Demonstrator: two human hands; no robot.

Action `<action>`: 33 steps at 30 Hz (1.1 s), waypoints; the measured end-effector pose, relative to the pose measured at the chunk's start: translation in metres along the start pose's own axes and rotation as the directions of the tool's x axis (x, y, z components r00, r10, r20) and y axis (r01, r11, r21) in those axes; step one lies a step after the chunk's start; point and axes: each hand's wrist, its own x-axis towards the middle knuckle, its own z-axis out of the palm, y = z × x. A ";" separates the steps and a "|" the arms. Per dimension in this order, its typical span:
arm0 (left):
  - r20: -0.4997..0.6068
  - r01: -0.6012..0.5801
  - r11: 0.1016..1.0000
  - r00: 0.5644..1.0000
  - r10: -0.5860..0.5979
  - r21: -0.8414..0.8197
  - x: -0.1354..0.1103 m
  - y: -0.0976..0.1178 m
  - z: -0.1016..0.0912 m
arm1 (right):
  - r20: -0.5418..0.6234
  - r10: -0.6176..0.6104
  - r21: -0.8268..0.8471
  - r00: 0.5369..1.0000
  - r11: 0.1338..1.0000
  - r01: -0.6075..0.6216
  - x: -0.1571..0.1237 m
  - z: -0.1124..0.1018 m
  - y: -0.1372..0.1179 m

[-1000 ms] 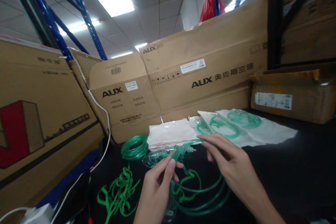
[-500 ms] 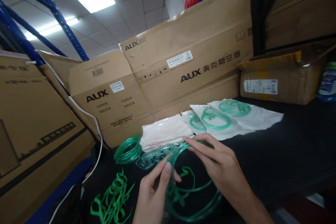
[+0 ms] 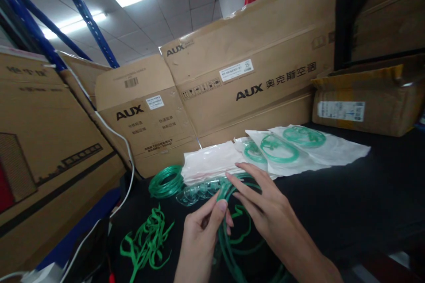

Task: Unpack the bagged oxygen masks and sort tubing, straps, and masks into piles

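Note:
My left hand pinches a loop of green transparent tubing between thumb and fingers, low in the middle of the view. My right hand lies over the same coil with fingers stretched out and spread, fingertips on the tubing near the left hand. The tubing trails down over the black table. Just behind the hands lie clear plastic masks. A pile of green straps lies to the left, and a second tight coil of green tubing sits behind it.
White plastic bags and sealed bags holding green tubing lie behind the hands. Large AUX cardboard boxes wall in the back and left. A taped carton stands at the right. A white cable hangs at the left.
My right hand has slid left and closer to my left hand over the coil. The left hand keeps its pinch on the tubing. The view has shifted slightly.

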 end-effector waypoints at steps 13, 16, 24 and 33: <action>-0.305 -0.109 0.977 0.951 0.049 -0.186 -0.001 -0.007 -0.006 | 0.264 -0.046 0.144 0.964 0.990 0.007 -0.005 0.005 -0.045; -0.297 -0.085 0.951 0.955 -0.008 -0.297 0.001 -0.004 -0.010 | 0.245 -0.101 0.106 0.964 0.991 0.077 -0.006 0.007 -0.039; -0.049 -0.067 0.997 0.997 0.065 -0.042 -0.001 0.001 -0.014 | 0.463 0.058 0.101 0.884 0.988 -0.118 -0.021 0.017 -0.025; 0.131 -0.202 0.971 0.974 0.185 0.128 -0.003 0.007 -0.013 | 0.671 0.059 0.244 0.739 0.924 -0.295 -0.021 -0.023 -0.015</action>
